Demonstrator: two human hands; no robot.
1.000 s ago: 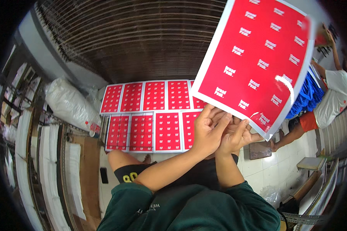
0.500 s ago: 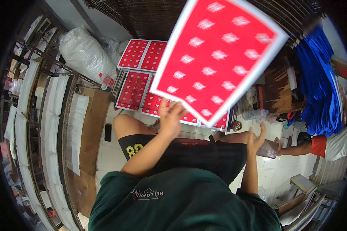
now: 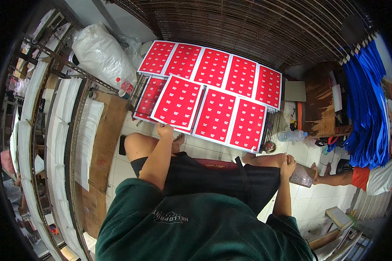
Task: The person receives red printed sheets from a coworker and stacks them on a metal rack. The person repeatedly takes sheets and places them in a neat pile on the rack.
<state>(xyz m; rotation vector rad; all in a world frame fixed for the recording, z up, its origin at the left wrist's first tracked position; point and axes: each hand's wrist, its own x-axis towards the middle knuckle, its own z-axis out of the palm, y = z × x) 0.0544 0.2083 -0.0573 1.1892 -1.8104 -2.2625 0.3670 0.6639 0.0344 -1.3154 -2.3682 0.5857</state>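
Left hand (image 3: 164, 130) pinches near edge of red sheet (image 3: 177, 102), which overlaps front-row sheets (image 3: 215, 115); right hand (image 3: 287, 166) by right knee (image 3: 265, 160), finger closure unclear; best laid flat, edges squared to neighbours.

White lettering in two short stacked lines repeats in staggered rows over every red sheet: those in the far row (image 3: 211, 67), those in the near row (image 3: 215, 115), and the near-left sheet (image 3: 177, 102) overlapping its neighbours. The dark green shirt (image 3: 200, 228) at the near edge bears a white chest print (image 3: 172, 217), one word with an angular outline, upside down from above.
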